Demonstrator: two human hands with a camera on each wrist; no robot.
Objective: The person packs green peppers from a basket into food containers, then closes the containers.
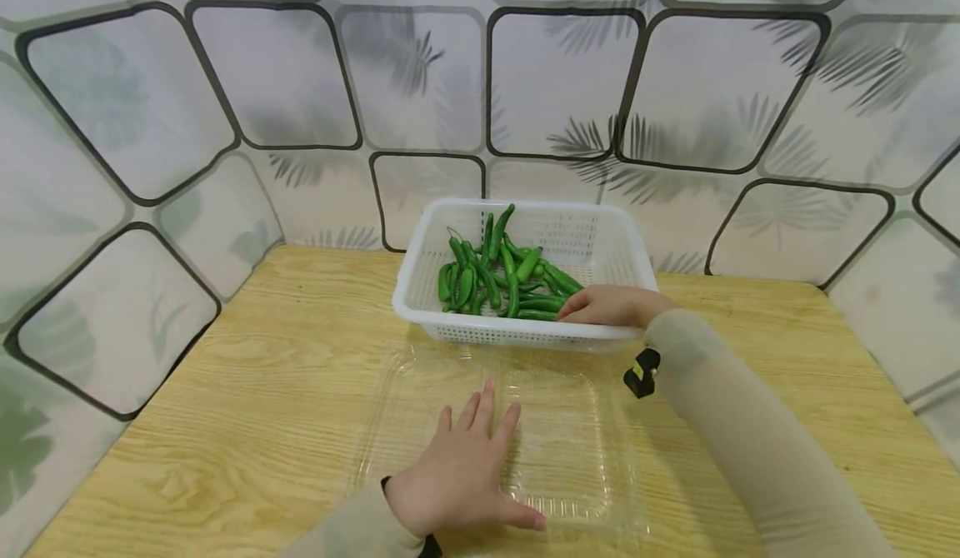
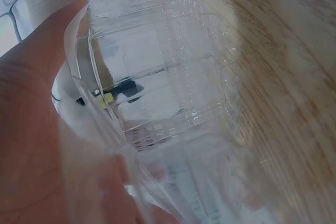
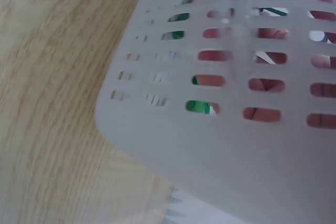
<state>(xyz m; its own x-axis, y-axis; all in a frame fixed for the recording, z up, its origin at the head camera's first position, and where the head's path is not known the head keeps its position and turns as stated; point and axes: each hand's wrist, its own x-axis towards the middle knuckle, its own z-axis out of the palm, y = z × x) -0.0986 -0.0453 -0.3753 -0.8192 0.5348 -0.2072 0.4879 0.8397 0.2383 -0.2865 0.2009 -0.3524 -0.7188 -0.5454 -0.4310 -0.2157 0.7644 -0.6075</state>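
Observation:
A white slotted basket (image 1: 525, 331) holds several green chili peppers (image 1: 510, 279), mostly heaped at its left and middle. My right hand (image 1: 611, 304) reaches over the basket's front right rim, its fingertips down at the peppers' right end. In the right wrist view, skin and bits of green pepper (image 3: 197, 107) show through slots in the basket wall (image 3: 157, 148); whether those fingers grip a pepper I cannot tell. Fingers spread and straight, my left hand (image 1: 453, 470) lies over a clear plastic container (image 1: 562, 441) in front of the basket. Its ribbed walls (image 2: 152, 51) fill the left wrist view.
A wood-grain table (image 1: 247, 375) carries everything. Patterned cloth (image 1: 420, 75) stands close behind the basket and along both sides. The container's back edge lies right by the basket's front wall. A black wrist strap (image 1: 641, 373) hangs under my right sleeve.

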